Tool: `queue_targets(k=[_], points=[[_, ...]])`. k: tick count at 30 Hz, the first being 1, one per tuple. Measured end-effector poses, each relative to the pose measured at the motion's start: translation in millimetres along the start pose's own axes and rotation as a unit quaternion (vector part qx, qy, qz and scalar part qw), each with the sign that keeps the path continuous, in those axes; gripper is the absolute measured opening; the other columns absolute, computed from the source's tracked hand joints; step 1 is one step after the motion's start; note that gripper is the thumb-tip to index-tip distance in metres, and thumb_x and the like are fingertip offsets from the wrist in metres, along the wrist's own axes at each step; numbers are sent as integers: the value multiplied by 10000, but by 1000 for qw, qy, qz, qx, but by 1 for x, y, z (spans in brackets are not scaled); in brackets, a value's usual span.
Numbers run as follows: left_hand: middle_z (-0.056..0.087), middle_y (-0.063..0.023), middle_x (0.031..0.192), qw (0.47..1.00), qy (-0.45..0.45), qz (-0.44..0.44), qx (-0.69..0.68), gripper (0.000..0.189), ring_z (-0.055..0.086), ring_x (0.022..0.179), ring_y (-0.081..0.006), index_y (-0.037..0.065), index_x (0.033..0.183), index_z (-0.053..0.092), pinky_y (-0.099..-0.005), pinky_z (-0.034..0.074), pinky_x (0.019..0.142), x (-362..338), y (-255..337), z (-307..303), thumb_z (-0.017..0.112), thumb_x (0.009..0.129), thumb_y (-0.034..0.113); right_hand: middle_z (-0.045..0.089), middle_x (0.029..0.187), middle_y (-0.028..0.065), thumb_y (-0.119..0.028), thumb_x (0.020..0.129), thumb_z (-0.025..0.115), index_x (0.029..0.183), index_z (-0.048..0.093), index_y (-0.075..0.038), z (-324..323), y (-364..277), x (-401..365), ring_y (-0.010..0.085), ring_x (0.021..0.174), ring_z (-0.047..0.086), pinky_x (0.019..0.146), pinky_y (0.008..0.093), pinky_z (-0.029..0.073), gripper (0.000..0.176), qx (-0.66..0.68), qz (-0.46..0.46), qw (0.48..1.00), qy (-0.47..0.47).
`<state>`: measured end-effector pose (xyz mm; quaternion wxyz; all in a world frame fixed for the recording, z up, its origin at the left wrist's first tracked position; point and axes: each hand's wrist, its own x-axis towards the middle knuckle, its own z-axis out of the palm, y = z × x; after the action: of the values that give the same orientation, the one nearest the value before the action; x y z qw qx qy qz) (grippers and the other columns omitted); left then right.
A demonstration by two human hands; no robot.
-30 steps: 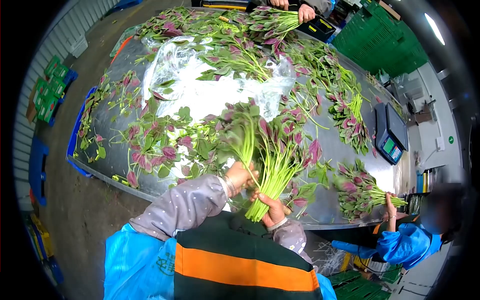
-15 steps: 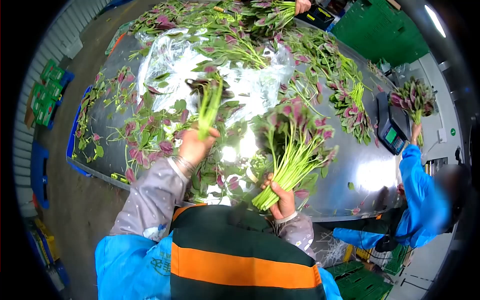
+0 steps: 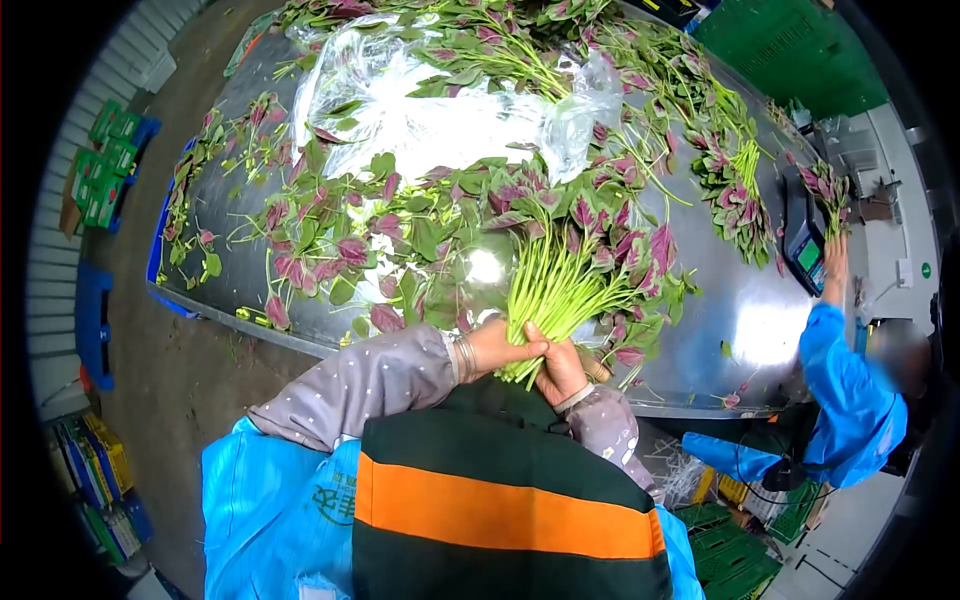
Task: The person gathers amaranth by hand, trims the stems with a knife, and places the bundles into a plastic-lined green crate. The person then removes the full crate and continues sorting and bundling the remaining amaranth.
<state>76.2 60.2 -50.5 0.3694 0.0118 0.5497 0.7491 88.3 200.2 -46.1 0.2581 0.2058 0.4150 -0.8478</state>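
Both my hands are closed around the lower stems of one bunch of red amaranth greens, close to my apron front. My left hand grips the stems from the left, its thumb across them. My right hand wraps the same stem ends from the right. The bunch's purple and green leaves fan out away from me over the metal table. Loose amaranth leaves lie scattered to the left of the bunch.
A clear plastic sheet lies mid-table, with more amaranth bunches beyond and to the right. At the right, a co-worker in blue sleeves reaches with a bunch by a digital scale. Green crates stand behind.
My left hand has brought its smaller bunch right and down to join the bunch in my right hand. The co-worker's bunch has moved down toward the scale.
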Motion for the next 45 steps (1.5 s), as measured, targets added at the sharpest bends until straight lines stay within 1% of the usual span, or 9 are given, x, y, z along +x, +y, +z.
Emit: queue_targets(k=[6,9,13,22,34,42,43,44,45], points=[[502,-190,1166,956,25,48,289,785,504,1068,-240,-47,1260,315,-316,400,924,1,-5,-3,739,715,327,567,1055,69,-2,774,625,1158,472,2,0,-6,0,167,943,565,811,285,471,413,-12,58,997,-49],[538,-125,1111,989,74,92,93,628,514,1037,-229,-29,1233,410,-308,426,884,8,-7,-7,684,777,304,550,1059,84,35,758,600,1190,427,3,-7,2,4,184,926,568,782,324,499,467,43,27,998,-45],[597,-6,889,956,190,-163,-151,299,546,710,-36,53,979,588,-162,458,568,20,33,-29,633,829,309,567,967,86,43,760,581,1121,474,-10,2,-10,-6,204,890,582,767,361,513,380,43,59,996,-54],[604,-65,859,944,89,-46,-315,112,601,768,-143,33,937,520,-250,505,706,15,14,-41,501,905,138,575,965,91,44,755,580,1102,484,10,-7,-5,-1,197,847,594,739,348,521,362,64,49,996,-47],[602,-48,820,992,39,106,-52,231,577,794,-104,39,857,507,-245,481,731,-8,25,-29,635,723,-100,588,922,104,48,755,567,1115,465,28,-8,-2,-2,196,802,603,716,319,527,375,44,30,998,-37],[628,-100,891,970,-137,-197,27,258,639,856,-253,12,925,547,-349,522,706,-91,73,-105,701,721,52,569,943,91,43,739,612,1091,473,18,-4,-6,-5,190,831,587,737,300,506,379,70,26,996,-47],[633,-106,905,880,-56,-260,394,336,633,874,-265,12,952,559,-376,511,728,-93,77,-105,721,706,174,569,932,91,38,743,617,1079,479,16,-3,-7,-5,189,821,588,716,312,515,363,75,37,995,-56],[638,-112,919,655,33,-284,700,439,628,892,-278,13,980,572,-403,499,751,-95,83,-101,741,690,296,566,949,91,35,748,614,1099,472,18,-3,-7,-4,187,838,584,733,315,512,380,74,35,995,-61],[635,-127,943,645,68,-212,731,526,616,917,-290,17,1014,578,-414,483,781,-95,90,-96,740,661,371,563,966,90,32,752,612,1120,465,19,-3,-7,-4,185,856,580,749,318,509,396,70,36,995,-67]])
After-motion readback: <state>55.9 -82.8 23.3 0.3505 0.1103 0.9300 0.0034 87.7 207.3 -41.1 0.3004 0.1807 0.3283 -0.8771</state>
